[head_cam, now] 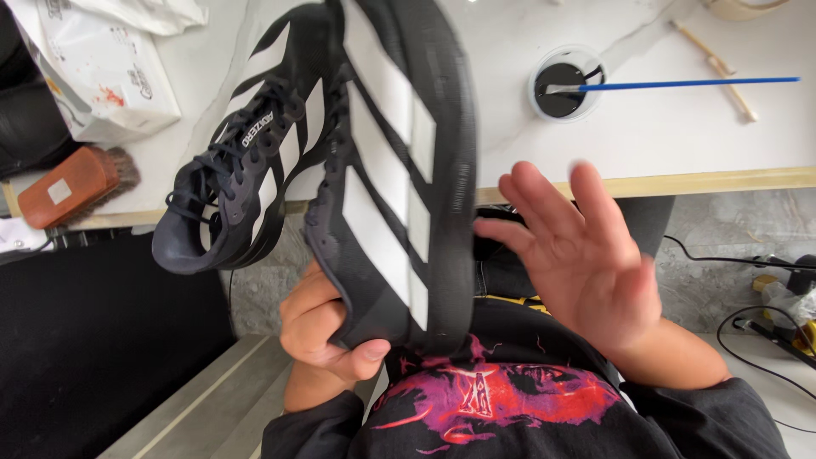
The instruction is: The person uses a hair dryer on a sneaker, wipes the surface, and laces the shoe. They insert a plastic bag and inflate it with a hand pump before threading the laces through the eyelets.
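My left hand [327, 327] grips the heel of a black sneaker with white stripes [399, 161], held up sideways in front of my chest. A second matching black-and-white sneaker [242, 153] lies just behind and to the left of it, over the table's edge, laces showing. My right hand [578, 255] is open with fingers spread, hovering just right of the held sneaker's sole without touching it.
On the white table [680, 136] stand a small round pot of black liquid [565, 85] with a blue-handled brush [688, 83], wooden sticks [722, 68], a brown shoe brush [76, 183] and white paper bags [93, 68]. Cables [765, 314] lie on the floor at right.
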